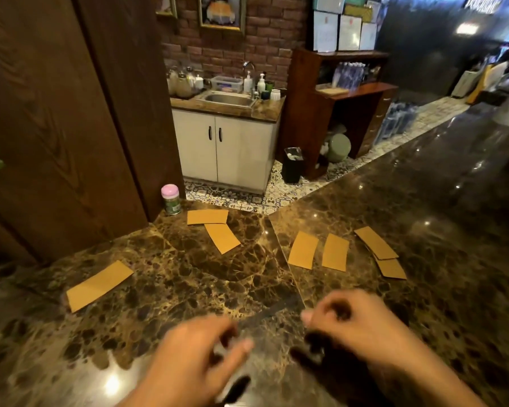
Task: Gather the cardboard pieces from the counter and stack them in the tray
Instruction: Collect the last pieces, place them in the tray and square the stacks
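Counter (pixel 188 277) glossy veined marble; cardboard pieces (pixel 100 285) matt tan; wall panel (pixel 56 113) grained wood

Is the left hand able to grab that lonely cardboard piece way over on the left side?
Probably yes. The left hand hangs open over the counter, and only bare marble lies between it and the lone cardboard piece. Nothing sits on top of the piece, so a reach forward and left looks free.

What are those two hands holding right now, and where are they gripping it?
Apparently nothing. The left hand and right hand hover, blurred, above the marble counter with fingers loosely curled. All the cardboard pieces lie flat and untouched further away.
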